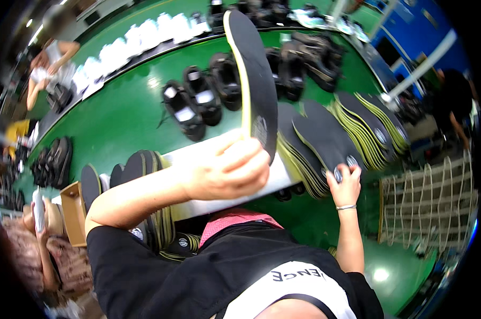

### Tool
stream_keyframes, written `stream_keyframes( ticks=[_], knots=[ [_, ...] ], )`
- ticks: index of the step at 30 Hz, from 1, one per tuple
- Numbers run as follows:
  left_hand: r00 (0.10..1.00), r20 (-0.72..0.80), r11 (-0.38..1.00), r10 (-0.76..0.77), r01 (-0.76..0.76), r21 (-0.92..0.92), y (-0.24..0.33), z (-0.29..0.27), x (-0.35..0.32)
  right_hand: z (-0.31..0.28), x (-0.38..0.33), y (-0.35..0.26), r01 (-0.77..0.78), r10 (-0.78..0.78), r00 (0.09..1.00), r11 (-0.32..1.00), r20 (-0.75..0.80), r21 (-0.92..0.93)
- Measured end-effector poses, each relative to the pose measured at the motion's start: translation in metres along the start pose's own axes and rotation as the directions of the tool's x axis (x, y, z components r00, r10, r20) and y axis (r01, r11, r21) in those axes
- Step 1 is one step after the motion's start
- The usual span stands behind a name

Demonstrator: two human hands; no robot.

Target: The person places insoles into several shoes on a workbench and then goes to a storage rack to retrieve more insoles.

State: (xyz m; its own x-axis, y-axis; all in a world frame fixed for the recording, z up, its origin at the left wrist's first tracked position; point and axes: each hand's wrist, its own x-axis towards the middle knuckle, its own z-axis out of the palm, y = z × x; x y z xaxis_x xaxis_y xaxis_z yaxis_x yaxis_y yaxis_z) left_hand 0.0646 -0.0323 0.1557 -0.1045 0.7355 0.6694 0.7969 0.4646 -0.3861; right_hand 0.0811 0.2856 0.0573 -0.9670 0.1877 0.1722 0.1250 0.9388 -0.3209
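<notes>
A black shoe insole [255,69] with a yellow-green edge stands nearly upright above the table, its heel end gripped by my left hand [238,166]. That hand's fingers are curled closed around the heel. To the right, my right hand [345,183] has thumb and fingers closed at the heel of a black insole [325,133] on top of a pile. Round printed marks show on the heels there. Beside it lie more piles of insoles [360,127], black with yellow-green edges.
Under my left hand is a white tabletop [208,204]. More insoles [137,167] stand at its left, near a cardboard box [72,212]. Black shoes [183,109] rest on a green surface beyond. White-wrapped items line a far bench. A roped rack [426,204] stands right; people are nearby.
</notes>
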Motion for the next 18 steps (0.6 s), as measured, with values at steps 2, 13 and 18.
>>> stream_keyframes(
  ticks=[2, 13, 18],
  knots=[
    [0.998, 0.062, 1.000, -0.022, 0.022, -0.014, -0.004, 0.005, -0.033, 0.022, 0.001, -0.019, 0.126, -0.049, 0.981, 0.900, 0.190, -0.417],
    [0.941, 0.300, 0.972, 0.155, -0.091, -0.215, 0.022, 0.084, -0.060, 0.072, 0.108, -0.209, -0.579, -0.499, 0.551, 0.350, 0.669, 0.737],
    [0.947, 0.229, 0.890, -0.226, 0.296, -0.347, -0.039, 0.066, -0.090, 0.106, 0.139, -0.255, 0.061, -0.598, 0.703, 0.589, 0.385, 0.805]
  ],
)
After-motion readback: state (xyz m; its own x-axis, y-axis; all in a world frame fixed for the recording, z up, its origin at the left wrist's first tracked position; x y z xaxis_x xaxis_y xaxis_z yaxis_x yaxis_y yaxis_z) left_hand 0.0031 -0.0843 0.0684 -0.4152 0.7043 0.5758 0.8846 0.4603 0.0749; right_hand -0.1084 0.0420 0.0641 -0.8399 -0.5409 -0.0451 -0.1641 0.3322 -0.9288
